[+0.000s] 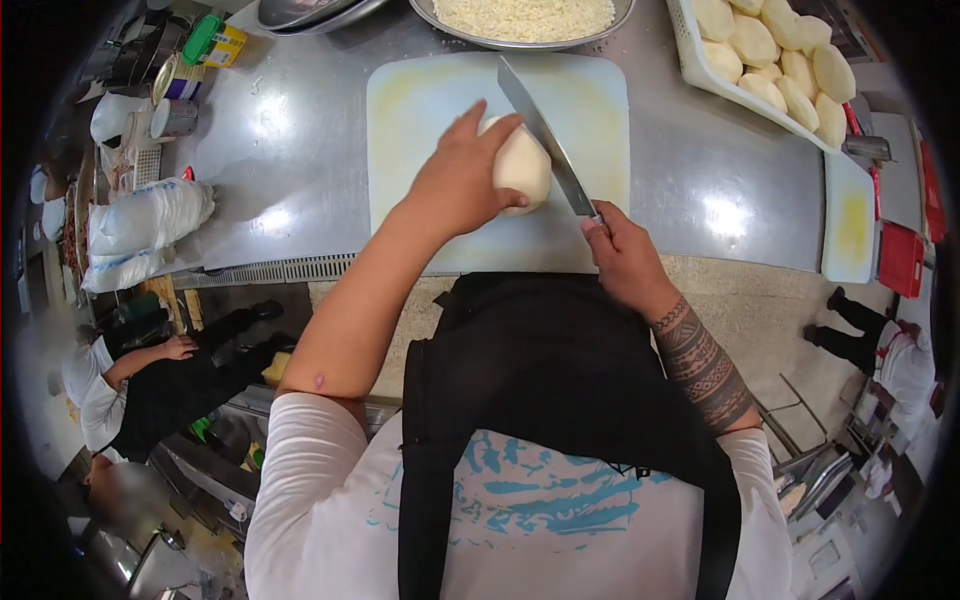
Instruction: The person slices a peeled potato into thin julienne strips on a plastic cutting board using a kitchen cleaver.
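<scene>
My left hand is closed around a large peeled potato on the white cutting board, with its fingers over the far side and the thumb at the near side. In my right hand is the handle of a kitchen knife. The blade slants up and to the left, close along the right side of the potato, its tip reaching toward the far edge of the board. The potato looks whole on the side that shows.
Beyond the board stands a metal bowl of chopped pale pieces. A white basket of peeled potatoes sits at the far right, near another cutting board. Plastic-wrapped packs and tubs stand left. People are on both sides.
</scene>
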`<state>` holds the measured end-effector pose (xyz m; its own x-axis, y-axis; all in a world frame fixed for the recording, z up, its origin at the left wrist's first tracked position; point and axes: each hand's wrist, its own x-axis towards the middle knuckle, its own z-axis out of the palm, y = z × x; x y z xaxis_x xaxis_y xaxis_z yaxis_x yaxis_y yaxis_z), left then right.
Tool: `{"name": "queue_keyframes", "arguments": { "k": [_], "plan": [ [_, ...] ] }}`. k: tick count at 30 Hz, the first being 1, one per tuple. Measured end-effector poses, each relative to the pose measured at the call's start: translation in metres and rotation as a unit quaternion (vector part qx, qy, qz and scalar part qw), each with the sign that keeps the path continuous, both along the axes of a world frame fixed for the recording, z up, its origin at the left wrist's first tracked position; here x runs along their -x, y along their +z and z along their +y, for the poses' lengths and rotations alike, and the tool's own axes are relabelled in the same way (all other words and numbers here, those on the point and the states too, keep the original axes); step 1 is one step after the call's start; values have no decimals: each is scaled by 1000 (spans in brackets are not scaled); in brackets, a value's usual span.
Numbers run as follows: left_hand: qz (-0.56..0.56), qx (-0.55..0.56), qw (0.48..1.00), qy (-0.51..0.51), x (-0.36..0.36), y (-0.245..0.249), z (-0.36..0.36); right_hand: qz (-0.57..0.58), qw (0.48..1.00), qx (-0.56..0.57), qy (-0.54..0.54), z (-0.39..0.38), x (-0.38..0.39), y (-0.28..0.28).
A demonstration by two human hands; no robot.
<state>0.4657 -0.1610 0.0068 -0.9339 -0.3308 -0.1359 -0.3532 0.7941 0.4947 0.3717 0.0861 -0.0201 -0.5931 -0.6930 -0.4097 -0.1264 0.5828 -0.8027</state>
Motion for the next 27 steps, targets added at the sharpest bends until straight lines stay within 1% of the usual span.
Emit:
{"name": "queue_keyframes", "arguments": {
  "k": [2, 4, 6, 8, 9, 11, 12, 13, 14, 15, 16, 17, 18, 20, 21, 23, 25, 26, 27],
  "plan": [
    [-86, -29, 996, -14, 10, -5, 5, -1, 1000, 6, 1, -1, -1, 1],
    [-94, -30, 995, -27, 13, -5, 3, -1, 1000, 11, 0, 3, 1, 3],
    [-102, -32, 993, -41, 13, -6, 0, -16, 1000, 6, 23, 7, 3, 4],
    [-85, -14, 993, -77, 10, -10, -4, -16, 999, -7, 33, 10, 7, 8],
    [-87, -14, 993, -76, 8, -14, -3, -13, 999, -20, 43, 12, 8, 9],
    [-10, -32, 999, -11, 6, -22, -3, 1, 999, -5, 35, 17, 8, 0],
    [-10, -31, 999, -10, 6, -21, -3, 17, 999, 9, 26, 18, 8, -3],
    [-45, -87, 994, 52, 6, -19, -5, 17, 999, 10, 27, 18, 9, -4],
    [-80, -142, 980, 113, 6, -18, -7, -26, 1000, -11, 2, 17, 10, -5],
    [-81, -141, 980, 113, 5, -21, -12, -68, 997, -32, -23, 17, 10, -6],
    [-109, -239, 955, 134, 3, -29, -19, -69, 997, -32, -21, 16, 10, -5],
    [-136, -334, 920, 153, 1, -36, -20, -55, 998, -17, -12, 17, 11, -4],
    [-136, -334, 920, 153, -3, -44, -16, -40, 999, -1, -4, 17, 12, -3],
    [-45, -362, 921, 139, -10, -58, -2, -29, 1000, -6, 4, 16, 13, 2],
    [-44, -362, 921, 138, -10, -54, 7, -19, 1000, -11, 13, 14, 14, 4],
    [-36, -257, 960, 110, -8, -33, 27, -23, 999, -18, 22, 13, 16, 8],
    [-48, -251, 959, 122, -7, -4, 39, -25, 999, -26, 32, 15, 16, 7],
    [-60, -244, 959, 134, -5, 3, 41, -10, 999, -6, 31, 15, 16, 2],
    [-59, -244, 959, 132, -9, -6, 40, 4, 1000, 14, 28, 17, 15, -1]
  ]
}}
